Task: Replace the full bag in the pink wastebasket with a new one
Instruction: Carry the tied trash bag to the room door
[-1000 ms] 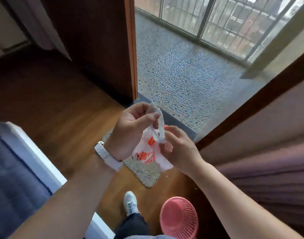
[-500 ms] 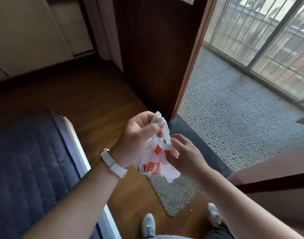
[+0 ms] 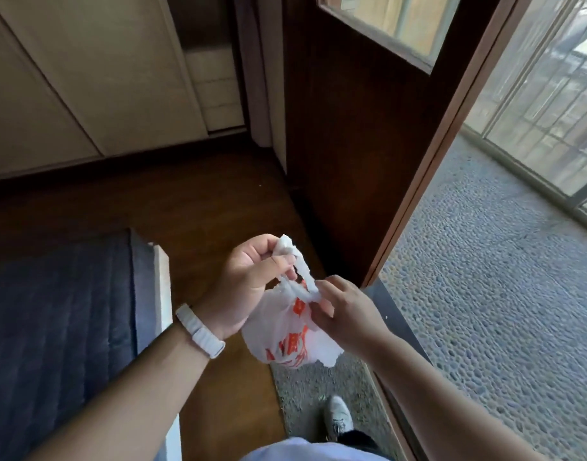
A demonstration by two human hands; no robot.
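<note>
Since a second earlier, the pink wastebasket had left view and the bed (image 3: 52, 327) had widened at 8 o'clock. Left grip (image 3: 248, 287) pinched the twisted handle of the white, orange-printed bag (image 3: 285, 341) at its 12 o'clock; right grip (image 3: 345, 314) pinched it at 2 o'clock, bag hanging centre, above the doormat (image 3: 305, 390).

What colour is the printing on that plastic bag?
Orange-red print on a white plastic bag, seen in the head view.

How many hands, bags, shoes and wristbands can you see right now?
2 hands: left hand, right hand
1 plastic bag, white with orange print, held by both hands
1 shoe, white
1 wristband, white
Total: 5
</note>
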